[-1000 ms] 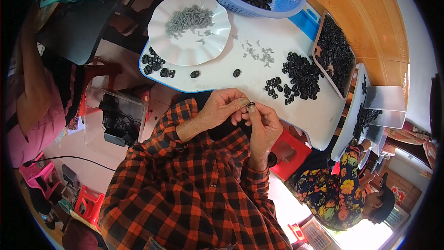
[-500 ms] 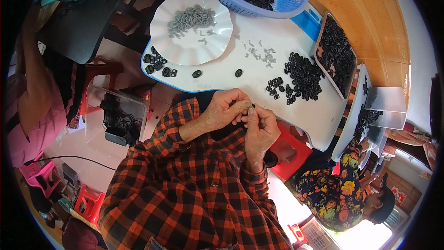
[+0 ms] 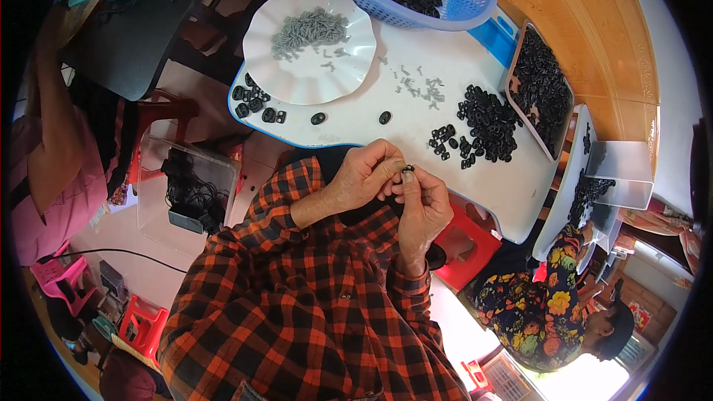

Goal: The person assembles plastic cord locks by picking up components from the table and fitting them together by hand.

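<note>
Just off the front edge of the white table (image 3: 356, 132), my left hand (image 3: 369, 173) and my right hand (image 3: 423, 213) meet, thumbs and fingers pinched together. Between the fingertips shows a small black plastic part (image 3: 408, 168), mostly hidden by them. Two single black oval parts, one (image 3: 318, 118) to the left and one (image 3: 385, 116) straight ahead, lie on the table near my hands. To the right spreads a heap of black plastic parts (image 3: 490, 122). Small grey pieces (image 3: 422, 87) are scattered beyond. More grey pieces (image 3: 312, 30) fill the middle of a white wavy-edged plate (image 3: 319, 89).
At the far side stands a blue basket (image 3: 453, 24) of black parts. A tray (image 3: 511, 96) of black parts lies right, and a cluster of black pieces (image 3: 256, 102) sits left. A red stool (image 3: 471, 241) is beside me. Co-workers sit at right (image 3: 535, 304) and left (image 3: 63, 171).
The black part shows a little more between my fingertips, and my right hand has shifted slightly to the right. Both hands stay pinched together; the whole view has moved slightly.
</note>
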Demonstrator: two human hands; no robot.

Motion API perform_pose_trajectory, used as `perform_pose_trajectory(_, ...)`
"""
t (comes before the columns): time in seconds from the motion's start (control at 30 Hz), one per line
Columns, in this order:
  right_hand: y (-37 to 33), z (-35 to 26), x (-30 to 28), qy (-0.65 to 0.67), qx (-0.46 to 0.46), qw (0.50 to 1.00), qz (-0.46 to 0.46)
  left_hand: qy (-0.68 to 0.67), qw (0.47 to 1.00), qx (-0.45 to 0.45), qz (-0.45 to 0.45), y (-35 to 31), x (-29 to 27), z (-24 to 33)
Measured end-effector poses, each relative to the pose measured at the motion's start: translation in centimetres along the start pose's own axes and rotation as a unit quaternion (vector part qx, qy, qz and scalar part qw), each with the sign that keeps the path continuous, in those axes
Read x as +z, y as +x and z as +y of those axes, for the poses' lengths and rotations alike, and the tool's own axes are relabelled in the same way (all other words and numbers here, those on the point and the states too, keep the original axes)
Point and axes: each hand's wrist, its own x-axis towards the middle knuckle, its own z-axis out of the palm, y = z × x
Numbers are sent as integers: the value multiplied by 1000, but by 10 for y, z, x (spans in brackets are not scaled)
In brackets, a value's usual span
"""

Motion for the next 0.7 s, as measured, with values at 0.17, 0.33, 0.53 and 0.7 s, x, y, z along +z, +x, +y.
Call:
perform_pose_trajectory(0.17, -1, -2, 2, 4, -5, 1000, 0, 23, 999, 12, 26, -1, 3, -1)
perform_pose_trajectory(0.33, -1, 5, 2, -13, -34, 999, 3, 105, 981, 150, 62, 3, 8, -15)
perform_pose_trajectory(0.53, 8, -1, -3, 5, 34, 999, -31, 53, 997, 38, 46, 2, 5, -2)
perform_pose_trajectory(0.7, 12, 3, -7, 52, 59, 996, -37, 21, 999, 15, 39, 2, 7, -2)
